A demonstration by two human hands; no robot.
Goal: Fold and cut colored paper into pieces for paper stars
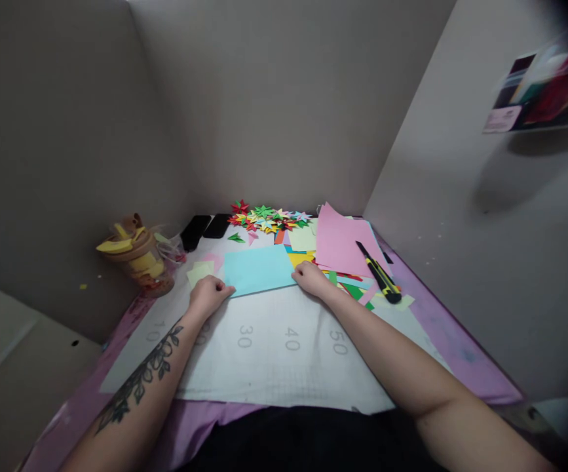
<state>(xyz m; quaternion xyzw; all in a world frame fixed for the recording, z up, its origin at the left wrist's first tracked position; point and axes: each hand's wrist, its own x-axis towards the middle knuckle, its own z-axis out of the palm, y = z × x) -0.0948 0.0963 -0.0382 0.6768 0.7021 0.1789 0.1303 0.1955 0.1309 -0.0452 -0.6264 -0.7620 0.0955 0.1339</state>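
A light blue paper lies over the white numbered sheet in front of me, its near edge slightly slanted. My left hand pinches its near left corner between thumb and fingers. At the near right corner, my right hand grips the same paper with its fingers closed. Yellow paper and coloured strips lie just beyond and beside my right hand. Pale yellow-green slips are partly under the blue paper's left side.
Folded paper stars are piled at the back. Pink sheets carry a yellow-black cutter at the right. Two black phones and a cup stuffed with scraps are at the left. Grey walls surround the table.
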